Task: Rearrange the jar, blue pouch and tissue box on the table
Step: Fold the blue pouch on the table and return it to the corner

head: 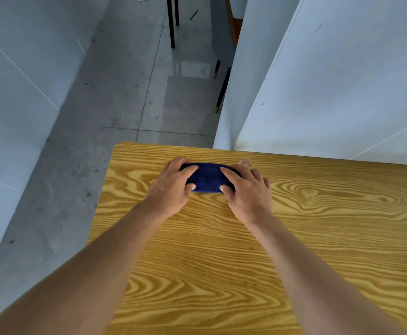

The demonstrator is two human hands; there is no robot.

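A dark blue pouch (208, 177) lies on the wooden table (246, 250) close to its far edge. My left hand (171, 187) grips the pouch's left end, fingers over the top and thumb at its near side. My right hand (246, 189) grips the right end the same way. A small pale, clear-looking bit (245, 162) peeks out just behind my right hand; I cannot tell what it is. No jar or tissue box is visible.
The table's left edge (98, 206) drops to a grey tiled floor (125, 93). White walls stand at left and right (342, 81). Dark chair legs (172, 22) stand far back on the floor.
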